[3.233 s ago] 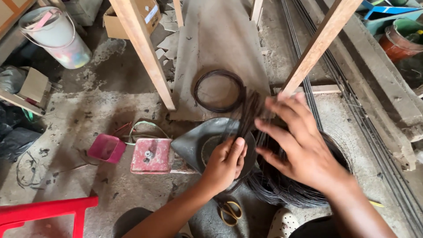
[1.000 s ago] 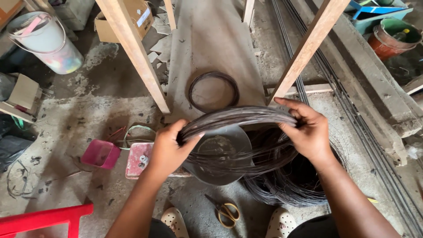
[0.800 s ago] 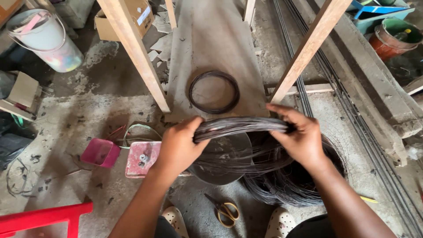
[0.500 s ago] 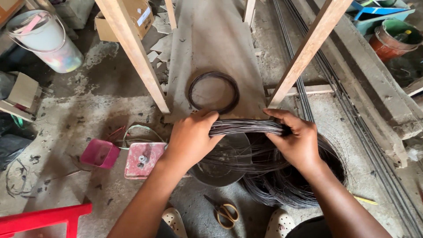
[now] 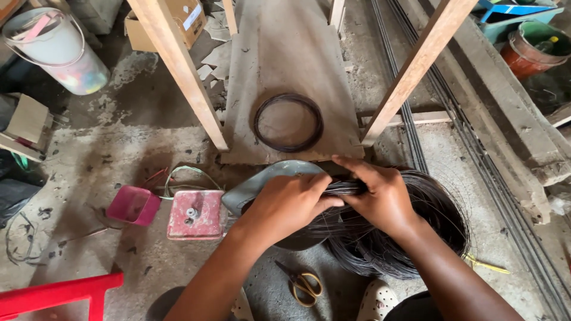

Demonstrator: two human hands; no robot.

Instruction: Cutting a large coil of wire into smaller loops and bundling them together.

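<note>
Both hands close around one bundle of thin dark wire [image 5: 348, 189] held flat between them. My left hand [image 5: 288, 205] grips its left part, my right hand [image 5: 380, 196] its right part, the fingers nearly touching. Beneath them lies a big loose coil of the same dark wire [image 5: 428, 232] on the concrete floor, partly over a grey pan-like dish [image 5: 256, 187]. A small finished wire ring [image 5: 288, 122] rests on the grey board [image 5: 285, 53] just beyond my hands.
Two slanted wooden posts [image 5: 178, 71] [image 5: 416, 65] flank the board. A red box [image 5: 195, 214] and pink cup [image 5: 132, 205] sit left, scissors [image 5: 303, 284] near my feet, a white bucket [image 5: 56, 50] far left, long rods [image 5: 476, 160] right, a red bar [image 5: 53, 294] bottom left.
The wide wire loop held open between my hands has been squeezed flat; my hands moved together toward the middle and lowered onto the big coil.
</note>
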